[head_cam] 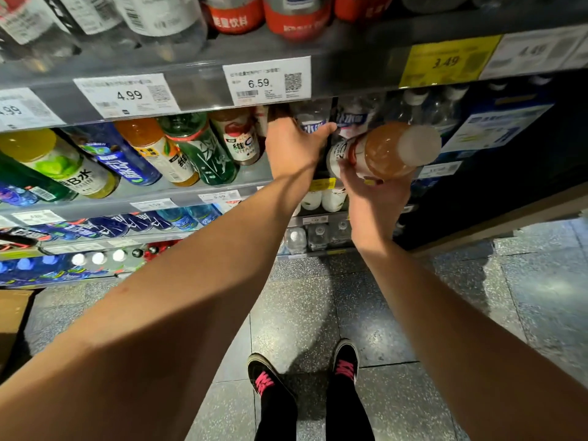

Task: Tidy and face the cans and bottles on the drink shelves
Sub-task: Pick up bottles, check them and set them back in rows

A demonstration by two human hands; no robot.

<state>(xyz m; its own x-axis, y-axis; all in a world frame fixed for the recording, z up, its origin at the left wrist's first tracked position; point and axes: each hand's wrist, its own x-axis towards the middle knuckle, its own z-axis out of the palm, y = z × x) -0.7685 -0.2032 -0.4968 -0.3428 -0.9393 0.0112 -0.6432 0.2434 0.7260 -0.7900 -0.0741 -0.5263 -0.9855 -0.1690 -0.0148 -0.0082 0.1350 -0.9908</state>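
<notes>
Near the frame's centre, the left hand (pixel 294 148) grips a clear shelf bottle (pixel 313 122), making room, while the right hand (pixel 370 186) clasps an orange bottle (pixel 381 151) tilted for insertion.

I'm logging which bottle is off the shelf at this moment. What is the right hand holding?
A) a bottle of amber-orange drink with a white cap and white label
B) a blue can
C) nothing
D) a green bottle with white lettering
A: the right hand grips the amber-orange plastic bottle with the white cap from below, tilted cap-first toward the camera, off the shelf, while the left hand reaches to a clear bottle with a blue-and-white label in the row.
</notes>
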